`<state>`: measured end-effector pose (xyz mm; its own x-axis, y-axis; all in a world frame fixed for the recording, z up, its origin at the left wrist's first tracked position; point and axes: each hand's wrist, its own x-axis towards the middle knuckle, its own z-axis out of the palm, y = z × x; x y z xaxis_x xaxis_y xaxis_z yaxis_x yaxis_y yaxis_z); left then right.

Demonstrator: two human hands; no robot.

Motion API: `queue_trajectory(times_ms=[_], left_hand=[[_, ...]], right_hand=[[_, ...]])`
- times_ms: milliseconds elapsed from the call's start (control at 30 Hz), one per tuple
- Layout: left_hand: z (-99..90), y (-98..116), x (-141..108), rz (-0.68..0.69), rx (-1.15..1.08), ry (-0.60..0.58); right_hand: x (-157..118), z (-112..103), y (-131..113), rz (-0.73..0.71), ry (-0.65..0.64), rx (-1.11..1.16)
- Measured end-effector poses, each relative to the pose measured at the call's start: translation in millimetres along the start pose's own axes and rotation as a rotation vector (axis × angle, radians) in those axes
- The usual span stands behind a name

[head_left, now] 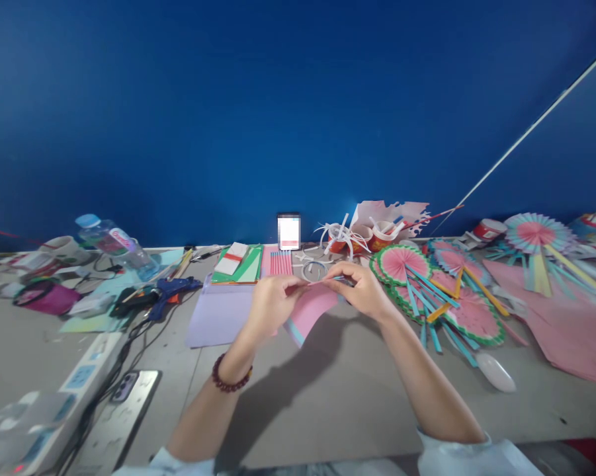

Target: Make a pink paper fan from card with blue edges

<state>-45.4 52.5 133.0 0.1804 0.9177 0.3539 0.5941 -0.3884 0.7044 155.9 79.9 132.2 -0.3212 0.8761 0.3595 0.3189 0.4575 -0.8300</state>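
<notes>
A sheet of pink paper (313,309) with a pale blue edge hangs between my hands, above the table. My left hand (276,301) pinches its upper left edge. My right hand (360,285) grips the upper right edge between thumb and fingers. The sheet sags and curves below my fingers. Just behind my hands lie a clear tape roll (314,270) and a row of pink striped strips (280,262). To the left of my left hand is a lilac sheet (218,316).
Paper fans (405,264) with blue strips lie on the right, near a white computer mouse-like object (496,372). Cups with paper curls (384,235) stand behind. On the left are a blue glue gun (171,291), a bottle (116,244), a power strip (82,377) and a phone (122,413).
</notes>
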Motion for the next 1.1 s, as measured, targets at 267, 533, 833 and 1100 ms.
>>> queue_trajectory(times_ms=[267, 533, 833, 1100], left_hand=[[5.4, 0.8, -0.7, 0.064, 0.055, -0.045], [4.4, -1.5, 0.7, 0.218, 0.229, -0.039], [-0.5, -4.7, 3.4, 0.141, 0.024, -0.053], [1.2, -8.6, 5.6, 0.199, 0.072, 0.008]], right_hand=[[-4.3, 4.8, -4.8, -0.255, -0.02, -0.231], [-3.3, 0.3, -4.2, -0.134, 0.024, -0.245], [-3.5, -0.6, -3.3, -0.121, 0.008, -0.199], [-2.9, -0.7, -4.2, -0.132, -0.014, -0.214]])
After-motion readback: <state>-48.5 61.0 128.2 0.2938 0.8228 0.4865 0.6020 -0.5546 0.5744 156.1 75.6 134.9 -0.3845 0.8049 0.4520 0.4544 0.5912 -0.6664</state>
